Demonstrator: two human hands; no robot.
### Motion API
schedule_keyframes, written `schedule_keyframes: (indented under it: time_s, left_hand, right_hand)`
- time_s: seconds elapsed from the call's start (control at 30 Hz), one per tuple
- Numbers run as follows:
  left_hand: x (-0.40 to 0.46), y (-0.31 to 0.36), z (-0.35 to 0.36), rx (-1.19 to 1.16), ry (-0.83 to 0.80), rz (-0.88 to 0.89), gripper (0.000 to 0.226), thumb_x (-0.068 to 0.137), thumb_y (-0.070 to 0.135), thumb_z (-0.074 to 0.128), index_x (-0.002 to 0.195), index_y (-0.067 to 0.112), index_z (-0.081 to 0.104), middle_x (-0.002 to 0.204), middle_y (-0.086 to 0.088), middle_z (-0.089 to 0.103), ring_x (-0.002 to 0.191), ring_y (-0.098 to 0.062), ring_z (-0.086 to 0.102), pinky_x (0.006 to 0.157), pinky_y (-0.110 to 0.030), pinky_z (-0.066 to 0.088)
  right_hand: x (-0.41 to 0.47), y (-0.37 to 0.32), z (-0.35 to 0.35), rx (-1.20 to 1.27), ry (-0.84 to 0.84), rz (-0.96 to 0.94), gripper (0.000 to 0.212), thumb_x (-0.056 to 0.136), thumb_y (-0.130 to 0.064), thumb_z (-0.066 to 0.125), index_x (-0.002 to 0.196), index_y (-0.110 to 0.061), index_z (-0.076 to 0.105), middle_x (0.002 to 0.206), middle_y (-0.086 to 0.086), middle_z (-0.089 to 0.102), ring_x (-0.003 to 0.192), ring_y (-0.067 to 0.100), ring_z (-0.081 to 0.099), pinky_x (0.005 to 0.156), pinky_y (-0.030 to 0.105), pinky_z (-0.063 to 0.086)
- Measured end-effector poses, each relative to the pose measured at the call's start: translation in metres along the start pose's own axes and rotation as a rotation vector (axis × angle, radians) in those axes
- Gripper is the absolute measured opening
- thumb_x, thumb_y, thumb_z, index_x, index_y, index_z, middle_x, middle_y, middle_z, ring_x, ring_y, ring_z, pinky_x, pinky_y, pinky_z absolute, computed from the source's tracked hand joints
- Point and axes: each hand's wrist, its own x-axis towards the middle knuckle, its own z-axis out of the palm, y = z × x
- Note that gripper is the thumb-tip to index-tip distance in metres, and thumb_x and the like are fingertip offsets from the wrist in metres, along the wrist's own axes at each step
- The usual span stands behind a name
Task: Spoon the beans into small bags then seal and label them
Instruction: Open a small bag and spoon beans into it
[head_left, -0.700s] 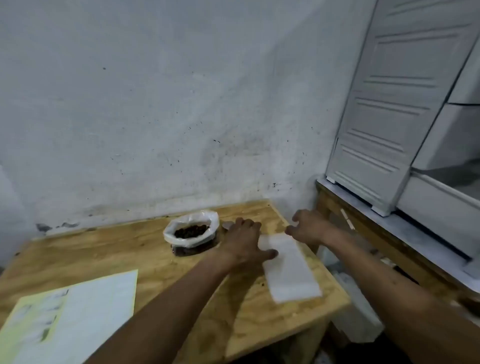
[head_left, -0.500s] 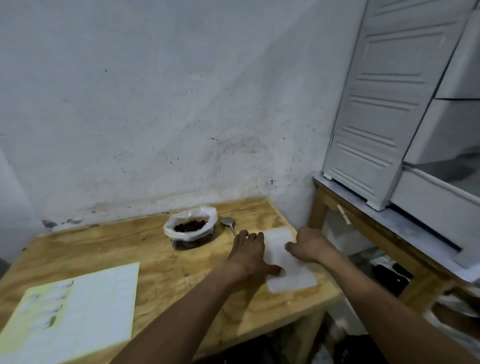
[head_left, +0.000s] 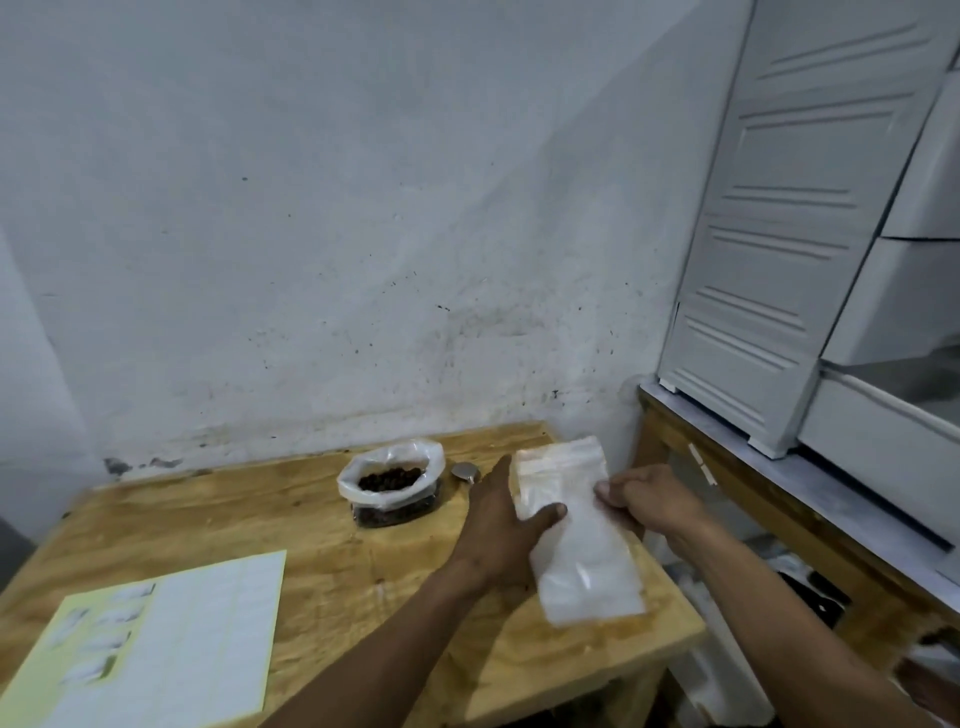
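Pale blue-grey plaster wall (head_left: 363, 208) — scuffed, speckled with dark marks, stained along its base, light plywood table (head_left: 218, 525) pushed against it, white louvred plastic cabinet (head_left: 789, 218) at right — standing on a grey-topped wooden bench (head_left: 769, 483), dim even light

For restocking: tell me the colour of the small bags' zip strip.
Faint orange-red line on the clear plastic zip bags; head view.

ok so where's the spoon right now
The spoon lies on the table, just right of the bean bag, partly hidden behind the left hand.
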Motion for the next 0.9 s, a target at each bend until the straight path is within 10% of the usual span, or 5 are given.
schedule_keyframes:
  time_s: [0.27,0.37,0.6,0.9]
  left_hand:
    - [0.016,0.022,-0.048,-0.691,0.216,-0.147,0.009,0.095,-0.002,0.065,0.103,-0.006,0.068,0.085,-0.017,0.075,0.065,-0.019,0.070,0.065,-0.028,0.060]
    - [0.015,0.028,-0.082,-0.577,0.352,0.001,0.008,0.096,0.001,0.065,0.097,0.002,0.072,0.086,-0.012,0.078,0.071,-0.020,0.073,0.067,-0.026,0.059]
    - [0.011,0.026,-0.156,-0.209,0.605,0.260,0.009,0.095,0.013,0.069,0.096,0.017,0.077,0.085,0.004,0.078,0.081,-0.022,0.073,0.079,-0.039,0.060]
    - [-0.013,0.013,-0.198,0.022,0.527,0.285,0.029,0.088,0.036,0.078,0.109,0.017,0.077,0.102,0.011,0.077,0.093,0.000,0.071,0.087,-0.026,0.057]
  right_hand:
    - [0.010,-0.042,0.014,0.261,-0.133,-0.093,0.018,0.089,-0.017,0.075,0.095,0.000,0.077,0.086,0.013,0.077,0.072,0.017,0.069,0.066,0.027,0.059]
    - [0.015,-0.071,0.030,0.260,-0.047,-0.239,0.032,0.082,-0.034,0.080,0.105,-0.012,0.073,0.102,0.007,0.076,0.090,0.018,0.073,0.083,0.035,0.058]
    - [-0.012,-0.169,0.063,0.323,-0.195,-0.293,0.059,0.088,-0.062,0.060,0.082,-0.005,0.076,0.080,0.011,0.078,0.064,0.021,0.070,0.061,0.032,0.054]
    - [-0.012,-0.206,0.112,0.389,-0.322,-0.332,0.021,0.091,-0.021,0.070,0.079,-0.004,0.074,0.067,0.006,0.073,0.057,0.014,0.061,0.057,0.026,0.051]
